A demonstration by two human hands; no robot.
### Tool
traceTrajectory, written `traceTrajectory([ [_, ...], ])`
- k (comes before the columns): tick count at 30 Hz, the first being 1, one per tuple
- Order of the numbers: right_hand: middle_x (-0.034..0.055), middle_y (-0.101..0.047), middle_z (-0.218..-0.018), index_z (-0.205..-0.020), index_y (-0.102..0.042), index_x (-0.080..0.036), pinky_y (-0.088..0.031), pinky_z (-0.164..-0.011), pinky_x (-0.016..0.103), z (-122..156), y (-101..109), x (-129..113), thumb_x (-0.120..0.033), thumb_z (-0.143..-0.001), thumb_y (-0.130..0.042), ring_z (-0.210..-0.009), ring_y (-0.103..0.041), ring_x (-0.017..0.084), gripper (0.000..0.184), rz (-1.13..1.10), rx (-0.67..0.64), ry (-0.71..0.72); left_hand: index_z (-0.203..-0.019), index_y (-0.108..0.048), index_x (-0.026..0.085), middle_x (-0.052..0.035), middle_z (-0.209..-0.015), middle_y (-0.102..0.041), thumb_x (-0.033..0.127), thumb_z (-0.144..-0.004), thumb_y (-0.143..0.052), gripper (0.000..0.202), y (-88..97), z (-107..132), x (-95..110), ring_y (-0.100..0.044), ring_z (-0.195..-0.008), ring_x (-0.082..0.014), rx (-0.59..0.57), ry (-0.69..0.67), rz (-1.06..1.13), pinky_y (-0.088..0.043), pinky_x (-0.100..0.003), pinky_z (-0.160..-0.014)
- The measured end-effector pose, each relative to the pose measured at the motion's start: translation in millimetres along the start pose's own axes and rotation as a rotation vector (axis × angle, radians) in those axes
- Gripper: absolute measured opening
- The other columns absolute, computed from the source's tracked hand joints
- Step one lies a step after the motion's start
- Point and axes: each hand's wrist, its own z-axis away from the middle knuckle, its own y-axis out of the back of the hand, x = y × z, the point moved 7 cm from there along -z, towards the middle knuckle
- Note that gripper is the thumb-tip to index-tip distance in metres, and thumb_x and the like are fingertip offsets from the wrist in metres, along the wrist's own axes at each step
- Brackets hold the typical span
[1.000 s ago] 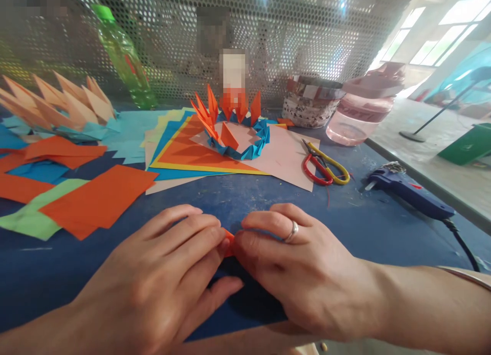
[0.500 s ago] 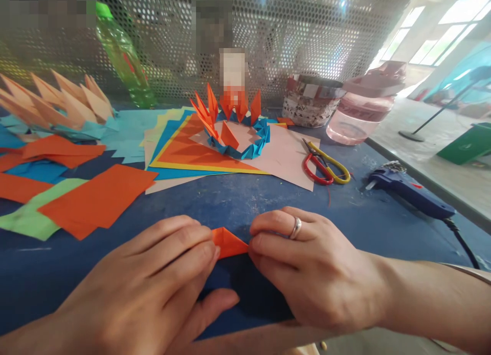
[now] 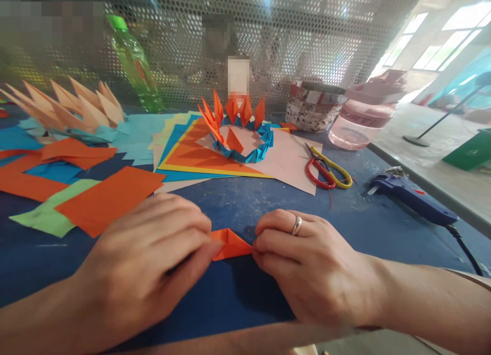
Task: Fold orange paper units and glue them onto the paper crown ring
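A small folded orange paper piece (image 3: 230,244) lies low over the blue table (image 3: 238,206), pinched at both ends. My left hand (image 3: 153,265) grips its left end with curled fingers. My right hand (image 3: 307,268), a ring on one finger, pinches its right tip. Farther back, a ring of blue and orange folded paper units (image 3: 240,132) rests on a stack of coloured sheets (image 3: 192,155).
Loose orange and green paper squares (image 3: 107,199) lie at the left, with a pale folded paper crown (image 3: 69,112) behind. Scissors (image 3: 326,168) and a blue glue gun (image 3: 414,199) sit at the right. A green bottle (image 3: 134,63), a paper-covered jar (image 3: 312,107) and a pink container (image 3: 364,117) stand by the mesh wall.
My hands have drawn slightly apart, exposing more of the orange piece between them. The left hand's fingers have curled in tighter.
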Motion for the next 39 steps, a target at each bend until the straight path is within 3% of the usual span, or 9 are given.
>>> traceTrajectory([
  [4,0.0096,-0.063,-0.077,-0.070,-0.066,-0.013,-0.054,-0.070,0.035,-0.5,3.3,1.3,-0.007,-0.080,-0.046,-0.085,-0.054,0.022,0.023,-0.018,0.039,-0.016,-0.096,-0.065,0.020,-0.0028,-0.094,-0.073,0.027,-0.092,-0.053,0.014,2.1,-4.3,-23.1,-0.066,-0.095,-0.0197,-0.026,0.095,-0.049,-0.048,-0.032,-0.093],
  [6,0.0098,-0.063,-0.077,-0.070,-0.066,-0.013,-0.054,-0.069,0.035,-1.1,4.5,2.0,-0.006,-0.078,-0.046,-0.085,-0.055,0.022,0.023,-0.030,0.055,-0.026,-0.100,-0.065,0.022,-0.0016,-0.096,-0.074,0.031,-0.094,-0.051,0.018,3.5,-4.7,-28.7,-0.068,-0.090,-0.0189,-0.033,0.122,-0.034,-0.049,-0.031,-0.092],
  [9,0.0097,-0.064,-0.076,-0.071,-0.068,-0.011,-0.054,-0.067,0.034,-2.0,5.0,2.7,-0.005,-0.077,-0.047,-0.083,-0.055,0.022,0.023,-0.047,0.063,-0.039,-0.099,-0.066,0.024,0.0010,-0.087,-0.075,0.034,-0.094,-0.050,0.020,2.5,-5.6,-32.5,-0.069,-0.077,-0.0167,-0.078,0.162,0.022,-0.053,-0.027,-0.079],
  [15,0.0088,-0.064,-0.076,-0.073,-0.067,-0.013,-0.053,-0.068,0.034,-3.1,5.9,3.3,-0.005,-0.079,-0.044,-0.080,-0.054,0.021,0.025,-0.057,0.066,-0.050,-0.093,-0.068,0.027,0.0034,-0.085,-0.074,0.042,-0.089,-0.056,0.020,-2.7,-2.9,-40.8,-0.070,-0.076,-0.0162,-0.187,0.277,0.161,-0.054,-0.021,-0.064],
  [22,0.0102,-0.063,-0.076,-0.072,-0.067,-0.012,-0.054,-0.067,0.035,-2.4,6.0,3.8,-0.005,-0.080,-0.045,-0.080,-0.053,0.021,0.024,-0.061,0.086,-0.042,-0.110,-0.062,0.028,-0.0015,-0.101,-0.072,0.039,-0.076,-0.073,0.037,-9.4,3.3,-38.0,-0.069,-0.086,-0.0199,-0.374,0.259,0.208,-0.058,-0.027,-0.073],
  [27,0.0096,-0.063,-0.075,-0.073,-0.066,-0.013,-0.054,-0.069,0.035,-2.8,6.1,3.7,-0.006,-0.082,-0.043,-0.080,-0.054,0.021,0.026,-0.057,0.086,-0.043,-0.107,-0.064,0.027,-0.0013,-0.097,-0.072,0.033,-0.082,-0.068,0.026,-7.2,2.1,-36.6,-0.069,-0.081,-0.0184,-0.346,0.225,0.208,-0.057,-0.025,-0.071],
  [32,0.0095,-0.064,-0.076,-0.074,-0.067,-0.013,-0.054,-0.068,0.034,-2.9,7.1,4.7,-0.006,-0.082,-0.044,-0.081,-0.055,0.021,0.025,-0.072,0.109,-0.058,-0.104,-0.064,0.026,-0.0009,-0.102,-0.071,0.031,-0.086,-0.063,0.019,1.9,-4.1,-31.0,-0.067,-0.094,-0.0184,-0.250,0.137,0.170,-0.055,-0.025,-0.082],
  [39,0.0083,-0.064,-0.072,-0.079,-0.066,-0.013,-0.053,-0.070,0.036,-7.6,8.3,6.9,-0.008,-0.078,-0.049,-0.075,-0.056,0.020,0.018,-0.076,0.144,-0.169,-0.098,-0.066,0.027,0.0000,-0.098,-0.069,0.019,-0.091,-0.056,0.014,7.0,-9.7,-23.7,-0.067,-0.093,-0.0149,-0.208,0.083,0.239,-0.052,-0.022,-0.083],
])
